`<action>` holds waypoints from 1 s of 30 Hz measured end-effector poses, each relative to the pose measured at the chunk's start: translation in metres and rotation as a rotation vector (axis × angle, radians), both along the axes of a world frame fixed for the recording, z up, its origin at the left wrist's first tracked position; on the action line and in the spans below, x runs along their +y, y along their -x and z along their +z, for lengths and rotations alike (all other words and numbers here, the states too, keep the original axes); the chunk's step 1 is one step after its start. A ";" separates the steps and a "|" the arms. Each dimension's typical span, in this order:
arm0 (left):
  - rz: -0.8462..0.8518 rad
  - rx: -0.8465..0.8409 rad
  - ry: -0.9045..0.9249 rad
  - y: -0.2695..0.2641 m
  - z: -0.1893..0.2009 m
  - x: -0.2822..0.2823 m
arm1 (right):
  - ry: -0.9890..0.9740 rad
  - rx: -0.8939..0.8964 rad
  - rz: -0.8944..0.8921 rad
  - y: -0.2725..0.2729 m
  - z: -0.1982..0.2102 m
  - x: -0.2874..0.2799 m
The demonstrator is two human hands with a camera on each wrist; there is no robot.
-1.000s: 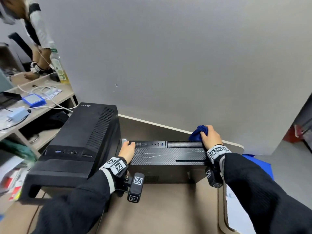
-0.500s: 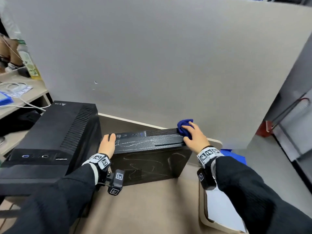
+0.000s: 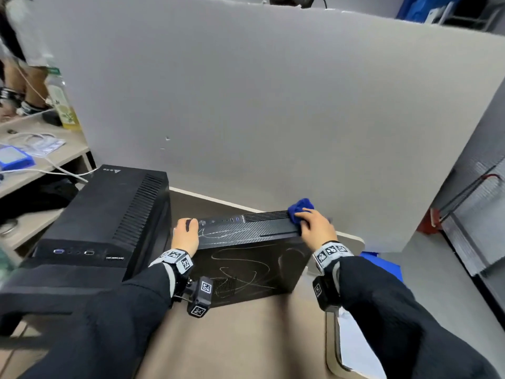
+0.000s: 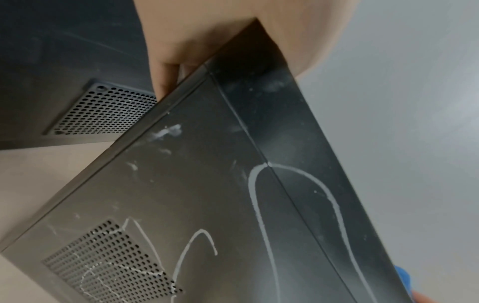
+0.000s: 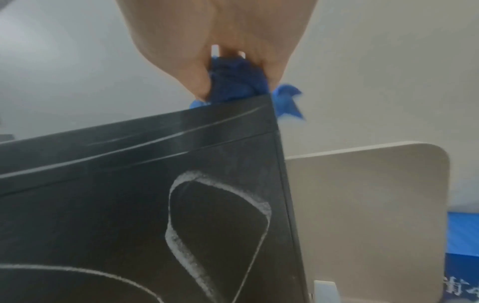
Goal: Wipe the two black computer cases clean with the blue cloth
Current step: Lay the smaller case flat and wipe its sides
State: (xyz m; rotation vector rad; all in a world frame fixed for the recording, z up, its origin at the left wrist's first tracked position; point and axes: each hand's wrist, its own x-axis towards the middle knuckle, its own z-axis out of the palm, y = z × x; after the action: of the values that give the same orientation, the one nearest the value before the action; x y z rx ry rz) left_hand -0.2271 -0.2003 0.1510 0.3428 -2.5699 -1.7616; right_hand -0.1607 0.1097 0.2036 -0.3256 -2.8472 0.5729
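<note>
The right hand [image 3: 317,231] hides part of the blue cloth [image 3: 300,207]; print on the larger case [image 3: 109,214] is illegible.

Beige table [image 3: 246,337], large case [image 3: 103,212], small case [image 3: 254,266]

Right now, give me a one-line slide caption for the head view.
Right hand holds the cloth on the small case, white scribbles unwiped; left hand grips its other end.

A large grey partition panel [image 3: 273,105] stands upright along the far edge of the beige tabletop [image 3: 232,346]. A white paper sheet [image 3: 355,348] shows just past its right edge. The pale side desk [image 3: 68,153] at left bears a clear plastic bottle of yellowish liquid [image 3: 61,108], a flat blue box [image 3: 15,160] and a looping white cable [image 3: 32,139].
</note>
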 end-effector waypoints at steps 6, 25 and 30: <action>0.028 -0.039 -0.039 0.000 -0.003 0.001 | -0.048 0.071 0.213 0.006 -0.015 -0.101; -0.049 -0.151 -0.151 -0.010 0.001 -0.005 | -0.043 -0.047 0.574 0.001 -0.008 -0.196; -0.046 -0.191 -0.263 -0.019 0.017 -0.009 | -0.032 -0.103 0.346 -0.002 0.002 -0.140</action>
State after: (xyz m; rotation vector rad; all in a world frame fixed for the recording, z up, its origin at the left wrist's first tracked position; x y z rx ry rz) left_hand -0.2086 -0.2088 0.1682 0.4808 -2.4820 -2.1911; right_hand -0.1587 -0.0305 0.2058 0.1534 -3.0293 0.5847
